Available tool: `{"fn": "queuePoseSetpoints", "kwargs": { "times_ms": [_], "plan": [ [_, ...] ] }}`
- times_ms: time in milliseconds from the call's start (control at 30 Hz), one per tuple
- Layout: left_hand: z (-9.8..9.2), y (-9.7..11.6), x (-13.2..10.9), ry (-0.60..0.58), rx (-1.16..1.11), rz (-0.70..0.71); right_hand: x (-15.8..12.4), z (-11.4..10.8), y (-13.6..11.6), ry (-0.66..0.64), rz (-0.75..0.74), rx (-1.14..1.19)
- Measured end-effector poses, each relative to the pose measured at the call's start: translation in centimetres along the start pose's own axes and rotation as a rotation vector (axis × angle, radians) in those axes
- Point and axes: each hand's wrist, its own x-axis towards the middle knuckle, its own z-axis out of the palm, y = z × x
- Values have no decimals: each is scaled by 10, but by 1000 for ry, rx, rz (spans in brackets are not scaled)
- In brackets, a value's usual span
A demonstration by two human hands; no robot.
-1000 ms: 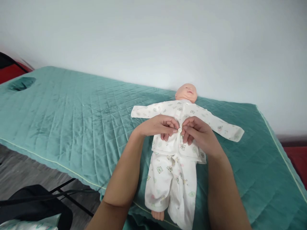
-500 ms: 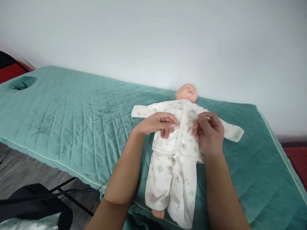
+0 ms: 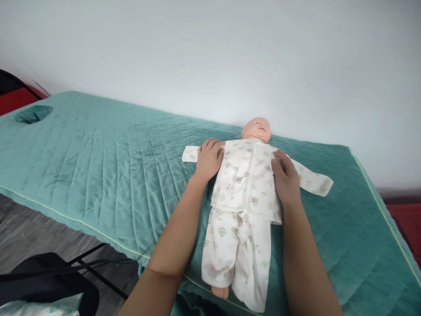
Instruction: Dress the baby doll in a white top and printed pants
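A baby doll lies on its back, dressed in a white printed jacket and matching trousers. The jacket's front edges meet down the middle, with a button showing near the chest. My left hand rests open over the sleeve and armpit on the left side. On the opposite side, my right hand lies along the jacket's edge by the other armpit, fingers stretched and holding nothing. One bare doll foot sticks out of the left trouser leg; the other foot is hidden.
The doll lies on a teal quilted bed cover with a face hole at the far left. A pale wall runs behind. A black chair holding a printed cloth stands at lower left.
Both hands have left the jacket's middle front and moved apart to the doll's two sides. Their bent fingers have opened out onto the cloth.
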Motion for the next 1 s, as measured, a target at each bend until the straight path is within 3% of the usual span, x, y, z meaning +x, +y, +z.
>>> {"fn": "queuePoseSetpoints", "kwargs": {
  "times_ms": [167,433,567,800,1000],
  "plan": [
    [5,-4,-1,-43,112,-15,12,-3,25,-23,-51,-217],
    [-4,-21,-18,-13,286,-191,10,-7,34,-61,14,-554],
    [-21,-39,-34,-50,321,-266,2,-35,48,-111,7,-740],
    [-35,-58,-57,-50,359,-332,-17,-109,77,-157,186,-981],
    [-40,-63,-61,-64,271,-357,-32,-125,77,-145,217,-1056]
  ]
}}
